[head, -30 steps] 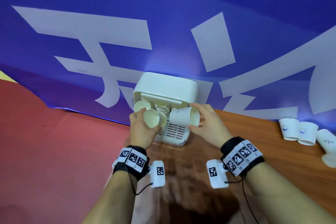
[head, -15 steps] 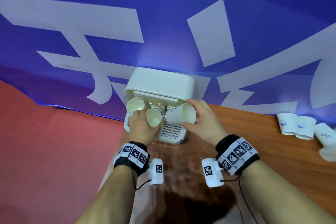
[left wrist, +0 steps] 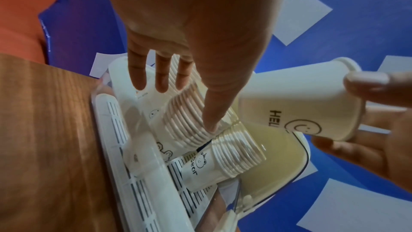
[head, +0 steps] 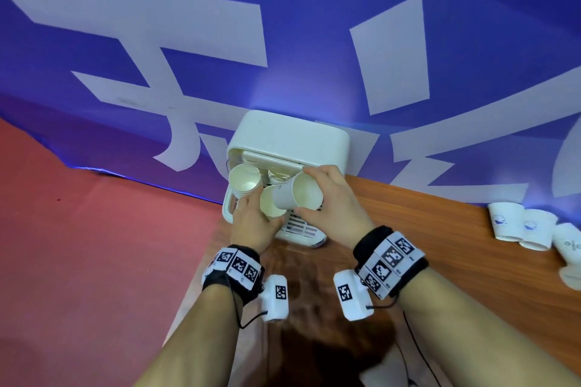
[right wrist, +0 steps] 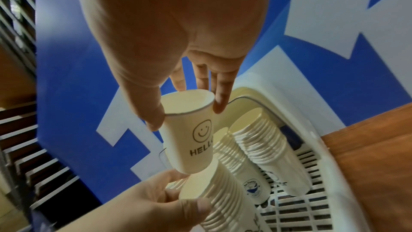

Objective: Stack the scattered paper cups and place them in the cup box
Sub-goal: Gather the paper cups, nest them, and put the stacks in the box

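A blue banner [head: 314, 41] with large white shapes fills the background, hanging behind a wooden table [head: 424, 229] whose left edge meets a red floor [head: 94, 245]. At the table's far left corner, against the banner, stands the white cup box [head: 289, 138], a domed plastic holder with a slotted base, and inside it several tall stacks of nested paper cups lean toward the open front. The left hand [head: 251, 223] grips the middle stack [head: 272, 206] near its rim, thumb on one side and fingers curled round the other, tilting its mouth outward. The right hand [head: 333, 198] pinches a single paper cup [head: 295, 195] by its rim between thumb and fingertips; the cup, printed with a smiley face and "HELLO", lies tipped with its base right at the mouth of that stack, though whether it has already entered the stack is hard to tell. At the table's far right, well apart from the box, a few loose cups [head: 522, 226] stand upside down side by side.
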A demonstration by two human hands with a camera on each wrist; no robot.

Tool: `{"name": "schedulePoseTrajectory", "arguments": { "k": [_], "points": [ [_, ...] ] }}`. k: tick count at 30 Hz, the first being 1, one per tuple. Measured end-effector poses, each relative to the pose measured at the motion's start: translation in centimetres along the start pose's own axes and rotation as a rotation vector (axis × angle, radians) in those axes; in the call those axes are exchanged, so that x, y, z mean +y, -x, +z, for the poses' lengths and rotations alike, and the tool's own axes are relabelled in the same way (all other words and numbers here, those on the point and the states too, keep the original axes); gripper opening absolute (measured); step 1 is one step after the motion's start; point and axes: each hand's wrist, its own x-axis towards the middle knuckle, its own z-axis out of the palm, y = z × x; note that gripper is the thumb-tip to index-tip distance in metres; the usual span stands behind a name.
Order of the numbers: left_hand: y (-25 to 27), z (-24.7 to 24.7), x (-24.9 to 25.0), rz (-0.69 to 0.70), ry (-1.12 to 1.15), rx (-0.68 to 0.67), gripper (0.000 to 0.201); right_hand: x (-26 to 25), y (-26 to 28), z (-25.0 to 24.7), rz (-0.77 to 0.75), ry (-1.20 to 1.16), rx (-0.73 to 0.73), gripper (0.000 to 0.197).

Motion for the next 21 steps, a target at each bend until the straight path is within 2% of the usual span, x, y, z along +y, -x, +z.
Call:
{"name": "schedulePoseTrajectory", "arguments": {
  "k": [4,7,9,17,21],
  "points": [
    [1.0,-0.9,-1.1,-0.062,0.073,-0.037,0.075,-0.9,-1.0,1.6,-0.072,0.222,-0.042,0.073],
    [1.4,-1.6,-1.8,-0.111,0.067,-0.039,0.061,-1.3,-1.7,2.8,-0.109,0.283,-0.091,0.072],
    [1.5,-1.9,-2.3,-0.143,0.085,-0.052,0.060,-1.3,-2.1,3.8,-0.125,0.316,-0.118,0.072],
    [1.8,-2.3,-3.3,-0.173,0.117,-0.052,0.049,0.3,-3.3,7.2,-0.070,0.421,-0.206,0.068],
    [1.6,-2.4,-3.2,-0.181,0.147,-0.077,0.046,0.8,-3.7,7.9,-0.026,0.366,-0.197,0.067]
  ]
}}
